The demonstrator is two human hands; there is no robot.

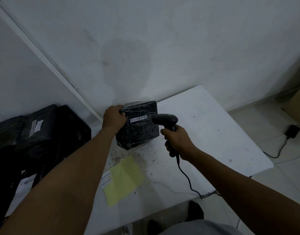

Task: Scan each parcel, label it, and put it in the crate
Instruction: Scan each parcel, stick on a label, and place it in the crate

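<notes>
A black-wrapped parcel stands tilted on the white table, near the table's far left corner, its lower edge resting on the surface. A white barcode strip runs across the face turned toward the camera. The left hand grips the parcel's upper left edge, fingers curled over it. Just right of the parcel, the right hand is wrapped around the handle of a black barcode scanner, whose head points at the barcode and almost touches the parcel's right side. The scanner's cable trails toward the table's near edge. In front of the parcel lies a yellow sheet beside white labels handwritten "RETURN". Left of the table sits a black crate holding black-wrapped parcels.
</notes>
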